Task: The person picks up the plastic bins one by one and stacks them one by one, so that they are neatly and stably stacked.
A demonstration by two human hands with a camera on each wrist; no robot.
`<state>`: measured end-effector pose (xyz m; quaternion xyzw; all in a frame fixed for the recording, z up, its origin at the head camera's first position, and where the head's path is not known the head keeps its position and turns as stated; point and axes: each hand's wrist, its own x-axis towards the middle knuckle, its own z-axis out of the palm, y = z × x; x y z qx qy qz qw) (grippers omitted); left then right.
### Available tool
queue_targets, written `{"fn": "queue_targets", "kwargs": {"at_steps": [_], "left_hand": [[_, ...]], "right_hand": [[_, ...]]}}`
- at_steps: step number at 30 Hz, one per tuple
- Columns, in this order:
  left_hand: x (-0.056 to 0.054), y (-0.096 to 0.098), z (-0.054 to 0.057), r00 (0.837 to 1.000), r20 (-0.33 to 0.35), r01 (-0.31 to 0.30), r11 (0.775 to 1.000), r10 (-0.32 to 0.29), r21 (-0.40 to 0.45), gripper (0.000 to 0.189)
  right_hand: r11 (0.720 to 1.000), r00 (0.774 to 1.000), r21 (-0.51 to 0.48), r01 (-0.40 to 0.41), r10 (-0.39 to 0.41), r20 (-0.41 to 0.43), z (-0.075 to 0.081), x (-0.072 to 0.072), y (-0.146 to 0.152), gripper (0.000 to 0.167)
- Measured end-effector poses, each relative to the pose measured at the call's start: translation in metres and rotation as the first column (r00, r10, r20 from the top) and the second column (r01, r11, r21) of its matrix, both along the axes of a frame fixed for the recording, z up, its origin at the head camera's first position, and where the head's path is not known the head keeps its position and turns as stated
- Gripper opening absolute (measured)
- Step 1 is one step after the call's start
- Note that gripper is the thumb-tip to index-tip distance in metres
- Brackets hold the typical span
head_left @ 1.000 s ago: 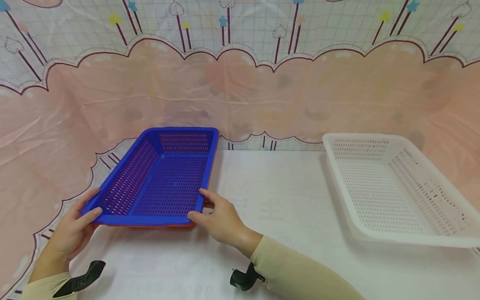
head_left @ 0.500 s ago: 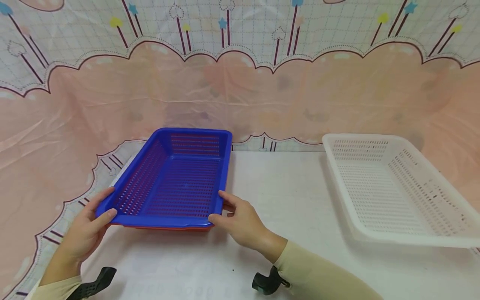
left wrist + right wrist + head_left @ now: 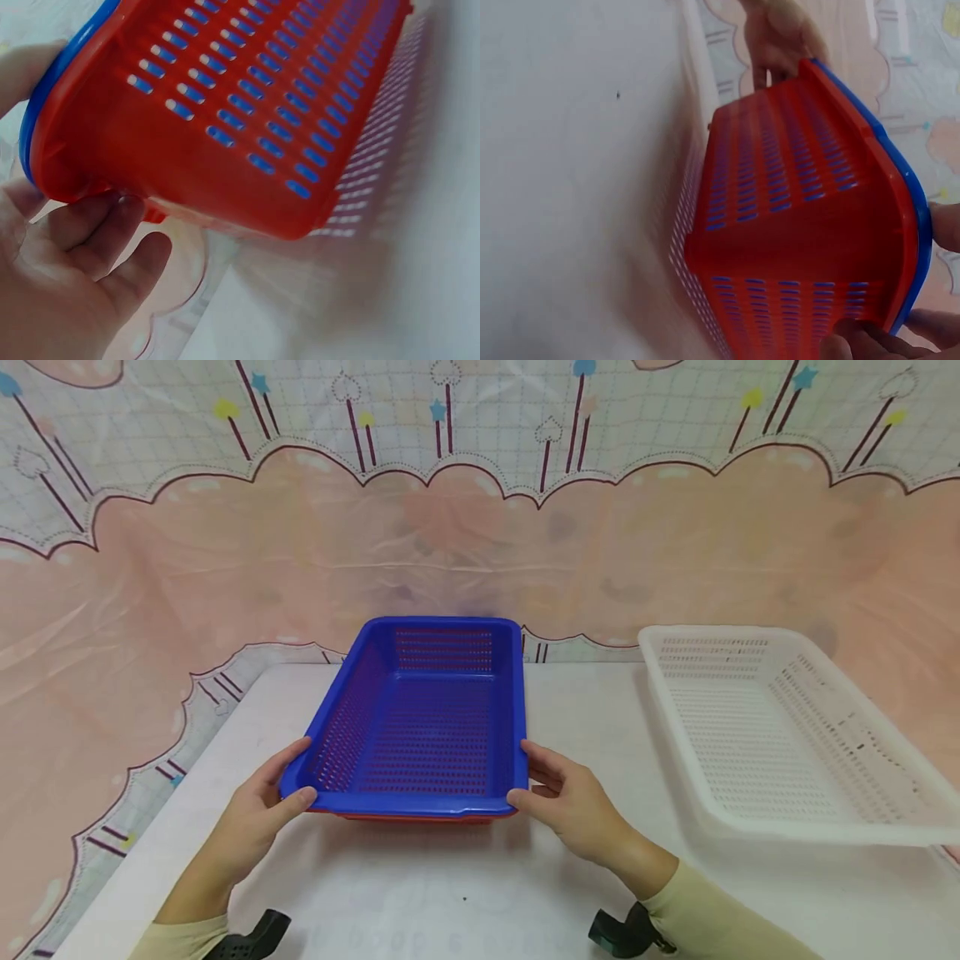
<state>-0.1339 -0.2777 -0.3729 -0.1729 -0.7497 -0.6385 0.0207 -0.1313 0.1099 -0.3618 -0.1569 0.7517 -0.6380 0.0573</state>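
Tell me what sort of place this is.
Probably a makeshift indoor workstation: a flat white tabletop, a wrinkled peach-and-white printed sheet behind it, and a rectangular blue perforated plastic basket.

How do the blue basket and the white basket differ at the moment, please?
The blue basket is held by the left hand and right hand; neither touches the white basket.
The blue basket is nested in a red basket; the white basket shows none around it.
The white basket looks larger than the blue basket in the head view.
Both are rectangular, with slotted walls.
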Motion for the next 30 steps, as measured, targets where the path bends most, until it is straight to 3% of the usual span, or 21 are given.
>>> {"fn": "queue_targets", "kwargs": {"at_steps": [7,15,23,30], "left_hand": [[-0.001,0.036,0.004,0.999,0.053,-0.001,1.0,0.001,-0.002,0.066],[0.003,0.073,0.003,0.995,0.073,0.056,0.996,-0.061,0.069,0.066],[0.006,0.088,0.004,0.993,0.096,0.055,0.993,-0.065,0.1,0.069],[0.007,0.096,0.003,0.994,0.097,0.046,0.99,-0.059,0.131,0.068]], "right_hand": [[0.999,1.0,-0.046,0.003,-0.004,-0.02,0.003,0.005,0.034,0.066],[0.997,0.996,-0.073,0.012,-0.019,-0.09,0.004,0.012,0.07,0.061],[0.99,0.988,-0.139,-0.017,-0.004,-0.155,0.002,0.015,0.083,0.06],[0.992,0.988,-0.125,-0.003,-0.016,-0.15,0.002,0.017,0.087,0.061]]}}
